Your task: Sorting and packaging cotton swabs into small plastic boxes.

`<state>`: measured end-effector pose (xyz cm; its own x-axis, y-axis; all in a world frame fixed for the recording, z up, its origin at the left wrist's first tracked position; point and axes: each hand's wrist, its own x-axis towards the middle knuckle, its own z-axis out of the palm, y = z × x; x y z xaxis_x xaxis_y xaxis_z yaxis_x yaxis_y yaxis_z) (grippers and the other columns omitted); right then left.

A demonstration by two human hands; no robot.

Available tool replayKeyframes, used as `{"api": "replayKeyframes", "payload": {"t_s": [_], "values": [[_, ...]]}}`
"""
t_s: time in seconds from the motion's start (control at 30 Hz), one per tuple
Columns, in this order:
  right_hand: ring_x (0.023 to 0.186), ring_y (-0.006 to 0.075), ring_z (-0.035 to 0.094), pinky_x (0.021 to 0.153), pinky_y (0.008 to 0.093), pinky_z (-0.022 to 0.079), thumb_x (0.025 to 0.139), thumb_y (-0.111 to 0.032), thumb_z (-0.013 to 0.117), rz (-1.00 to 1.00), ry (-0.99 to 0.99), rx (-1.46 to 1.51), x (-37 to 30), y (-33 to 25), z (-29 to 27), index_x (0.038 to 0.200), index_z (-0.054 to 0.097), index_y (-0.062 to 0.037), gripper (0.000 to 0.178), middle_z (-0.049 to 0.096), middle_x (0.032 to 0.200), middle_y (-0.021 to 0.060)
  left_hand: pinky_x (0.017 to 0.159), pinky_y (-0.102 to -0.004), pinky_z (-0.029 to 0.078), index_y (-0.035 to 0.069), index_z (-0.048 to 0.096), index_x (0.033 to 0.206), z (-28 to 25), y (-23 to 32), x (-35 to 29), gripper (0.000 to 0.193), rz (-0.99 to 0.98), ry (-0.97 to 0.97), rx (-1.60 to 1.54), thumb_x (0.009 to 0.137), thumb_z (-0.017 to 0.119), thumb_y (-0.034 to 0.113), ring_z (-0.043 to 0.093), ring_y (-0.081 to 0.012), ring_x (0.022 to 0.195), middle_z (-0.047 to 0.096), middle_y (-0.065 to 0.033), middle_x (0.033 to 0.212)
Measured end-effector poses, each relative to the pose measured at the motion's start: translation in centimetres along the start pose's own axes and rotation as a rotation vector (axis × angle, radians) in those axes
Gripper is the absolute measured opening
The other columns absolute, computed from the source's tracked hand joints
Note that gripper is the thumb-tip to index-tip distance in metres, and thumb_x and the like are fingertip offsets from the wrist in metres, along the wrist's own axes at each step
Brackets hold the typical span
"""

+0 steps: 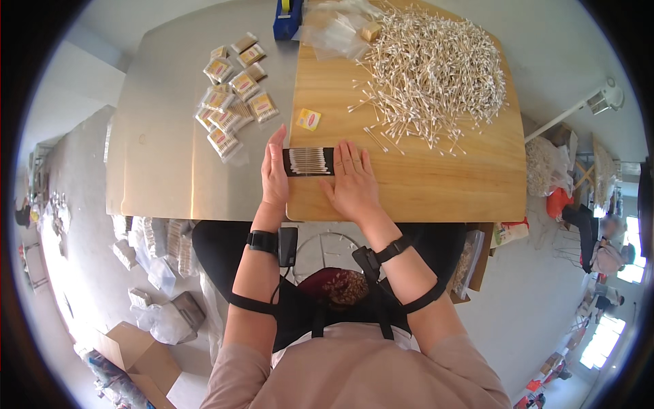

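Observation:
A row of cotton swabs (308, 161) lies side by side on a small black holder (330, 161) near the front of the wooden board. My left hand (274, 178) stands on edge against the holder's left end, its fingers stretched out. Flat over the right end lies my right hand (355, 180), fingers extended and thumb apart. Neither hand grips anything. Just beyond the holder is a small yellow and white card (308, 120). A large heap of loose cotton swabs (443, 75) spreads over the back right of the board.
Several small bagged packs of swabs (244, 85) lie on the metal tabletop (163, 136) at left. A blue tape dispenser (287, 20) and clear plastic bags (334, 31) are at the back. The wooden board (443, 194) ends just before my lap. Another person (606, 252) is far right.

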<state>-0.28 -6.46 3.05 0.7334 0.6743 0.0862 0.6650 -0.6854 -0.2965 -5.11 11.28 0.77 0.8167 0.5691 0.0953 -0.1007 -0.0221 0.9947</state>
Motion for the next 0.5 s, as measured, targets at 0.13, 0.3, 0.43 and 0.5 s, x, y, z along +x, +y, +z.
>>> {"api": "replayKeyframes", "payload": {"t_s": [0.13, 0.3, 0.43, 0.5], "values": [[0.147, 0.0350, 0.023, 0.120, 0.0507, 0.013, 0.092, -0.046, 0.054, 0.027, -0.036, -0.023, 0.2, -1.5, 0.5, 0.145, 0.032, 0.0113, 0.081, 0.030, 0.154, 0.0257, 0.122, -0.0383, 0.016, -0.003, 0.032, 0.147, 0.6, 0.1, -0.2, 0.064, -0.087, -0.051, -0.306, 0.107, 0.019, 0.046, 0.026, -0.0264, 0.146, 0.033, -0.0152, 0.154], [0.147, 0.0363, 0.022, 0.120, 0.0519, 0.012, 0.091, -0.048, 0.055, 0.010, -0.026, 0.018, 0.4, -2.6, 1.0, 0.144, 0.034, 0.0121, 0.083, 0.030, 0.154, 0.0268, 0.122, -0.0382, 0.016, -0.002, 0.029, 0.149, 0.4, 0.4, -0.2, 0.067, -0.088, -0.090, -0.323, 0.106, 0.018, 0.049, 0.025, -0.0262, 0.147, 0.031, -0.0149, 0.156], [0.147, 0.0360, 0.024, 0.120, 0.0526, 0.014, 0.092, -0.048, 0.056, 0.009, 0.036, 0.007, 0.7, -1.2, 0.6, 0.143, 0.035, 0.0118, 0.081, 0.030, 0.154, 0.0263, 0.122, -0.0384, 0.017, -0.002, 0.029, 0.149, 0.4, 1.2, 0.1, 0.068, -0.157, -0.042, -0.386, 0.106, 0.017, 0.050, 0.025, -0.0267, 0.146, 0.031, -0.0149, 0.156], [0.147, 0.0351, 0.024, 0.119, 0.0529, 0.015, 0.092, -0.048, 0.055, -0.006, 0.018, 0.029, 1.4, -1.2, 0.6, 0.143, 0.037, 0.0113, 0.080, 0.031, 0.154, 0.0257, 0.122, -0.0385, 0.017, -0.002, 0.029, 0.149, 0.3, 0.9, 0.3, 0.068, -0.154, -0.036, -0.359, 0.106, 0.016, 0.050, 0.025, -0.0272, 0.146, 0.031, -0.0151, 0.156]]}}
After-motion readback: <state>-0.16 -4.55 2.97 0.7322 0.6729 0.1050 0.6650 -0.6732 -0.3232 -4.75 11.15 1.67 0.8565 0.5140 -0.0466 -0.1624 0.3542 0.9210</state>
